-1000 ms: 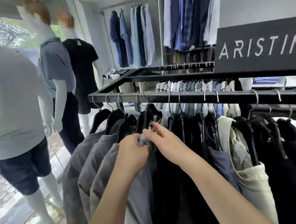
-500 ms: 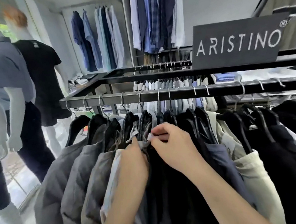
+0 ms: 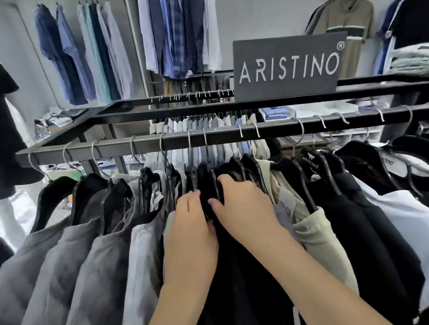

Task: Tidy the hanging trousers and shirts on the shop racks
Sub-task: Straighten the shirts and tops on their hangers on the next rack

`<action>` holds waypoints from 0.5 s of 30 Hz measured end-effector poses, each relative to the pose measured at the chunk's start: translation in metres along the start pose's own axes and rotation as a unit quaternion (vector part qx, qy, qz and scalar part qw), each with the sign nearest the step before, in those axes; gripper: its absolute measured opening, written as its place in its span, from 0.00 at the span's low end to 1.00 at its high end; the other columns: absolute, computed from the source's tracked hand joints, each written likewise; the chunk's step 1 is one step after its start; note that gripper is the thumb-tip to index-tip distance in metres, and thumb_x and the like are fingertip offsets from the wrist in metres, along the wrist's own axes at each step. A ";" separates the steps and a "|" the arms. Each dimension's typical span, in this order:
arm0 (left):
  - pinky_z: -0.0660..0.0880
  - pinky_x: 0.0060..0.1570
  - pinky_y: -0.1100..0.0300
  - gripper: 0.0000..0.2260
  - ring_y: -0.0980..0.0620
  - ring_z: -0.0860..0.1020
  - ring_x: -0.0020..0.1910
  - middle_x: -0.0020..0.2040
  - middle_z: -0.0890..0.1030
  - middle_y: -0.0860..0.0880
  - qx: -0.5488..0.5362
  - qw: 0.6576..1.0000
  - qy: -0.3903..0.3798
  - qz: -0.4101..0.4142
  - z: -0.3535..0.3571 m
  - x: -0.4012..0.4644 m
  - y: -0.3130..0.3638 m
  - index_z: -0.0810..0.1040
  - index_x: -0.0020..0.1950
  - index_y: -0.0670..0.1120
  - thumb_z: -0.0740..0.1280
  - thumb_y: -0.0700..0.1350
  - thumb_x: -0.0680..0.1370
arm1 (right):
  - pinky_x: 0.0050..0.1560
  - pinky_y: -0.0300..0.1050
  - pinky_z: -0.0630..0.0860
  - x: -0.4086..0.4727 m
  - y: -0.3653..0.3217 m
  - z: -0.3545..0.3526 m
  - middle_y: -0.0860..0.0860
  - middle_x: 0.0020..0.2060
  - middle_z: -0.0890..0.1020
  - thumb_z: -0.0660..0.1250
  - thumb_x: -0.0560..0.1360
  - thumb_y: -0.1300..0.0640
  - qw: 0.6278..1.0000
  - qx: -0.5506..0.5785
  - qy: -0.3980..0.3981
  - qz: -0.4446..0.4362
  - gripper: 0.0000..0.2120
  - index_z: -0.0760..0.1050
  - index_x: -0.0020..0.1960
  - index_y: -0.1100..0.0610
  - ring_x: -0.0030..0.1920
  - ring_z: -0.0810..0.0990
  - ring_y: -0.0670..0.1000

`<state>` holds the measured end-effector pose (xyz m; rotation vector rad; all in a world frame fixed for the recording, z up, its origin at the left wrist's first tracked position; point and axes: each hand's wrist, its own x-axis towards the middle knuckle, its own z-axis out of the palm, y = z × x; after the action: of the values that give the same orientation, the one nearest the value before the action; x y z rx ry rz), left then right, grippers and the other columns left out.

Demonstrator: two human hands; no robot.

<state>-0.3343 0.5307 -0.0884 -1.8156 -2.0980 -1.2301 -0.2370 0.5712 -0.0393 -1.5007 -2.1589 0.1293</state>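
So nearest, both hands are buried in the middle of the rack: left hand [image 3: 189, 225] and right hand [image 3: 241, 207] are each curled onto a black garment [image 3: 235, 278]. Grey jackets [image 3: 56, 269] hang left. The rail [image 3: 138, 144] runs above, ARISTINO sign [image 3: 288, 67] beyond, shirts [image 3: 174, 27] farthest back.

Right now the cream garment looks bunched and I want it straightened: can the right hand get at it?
Probably yes. The right hand rests on the dark garments right beside the cream garment, with nothing between them.
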 end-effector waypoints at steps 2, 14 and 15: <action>0.76 0.53 0.50 0.25 0.45 0.74 0.60 0.66 0.70 0.48 0.031 0.999 -0.016 0.013 -0.005 0.000 -0.005 0.70 0.68 0.44 0.68 0.36 0.71 | 0.41 0.47 0.70 0.001 -0.002 -0.005 0.55 0.46 0.77 0.62 0.79 0.53 1.000 -0.017 0.004 -0.002 0.10 0.68 0.55 0.57 0.50 0.79 0.60; 0.73 0.52 0.54 0.24 0.46 0.76 0.56 0.54 0.80 0.48 0.142 0.987 -0.059 -0.055 -0.014 0.005 -0.017 0.61 0.72 0.47 0.62 0.46 0.78 | 0.44 0.41 0.73 0.005 0.029 -0.017 0.53 0.43 0.85 0.69 0.76 0.48 0.997 0.051 0.017 0.049 0.15 0.79 0.58 0.58 0.50 0.80 0.52; 0.72 0.50 0.56 0.24 0.47 0.77 0.55 0.54 0.80 0.48 0.157 0.984 -0.072 -0.048 -0.012 0.003 -0.013 0.59 0.72 0.46 0.61 0.47 0.78 | 0.43 0.40 0.73 0.004 0.029 -0.018 0.52 0.44 0.85 0.69 0.76 0.47 0.997 0.061 0.007 0.048 0.16 0.79 0.59 0.56 0.50 0.80 0.51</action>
<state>-0.3514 0.5263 -0.0846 -1.7238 -2.3230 -0.7482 -0.2057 0.5825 -0.0322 -1.5308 -2.0298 0.2781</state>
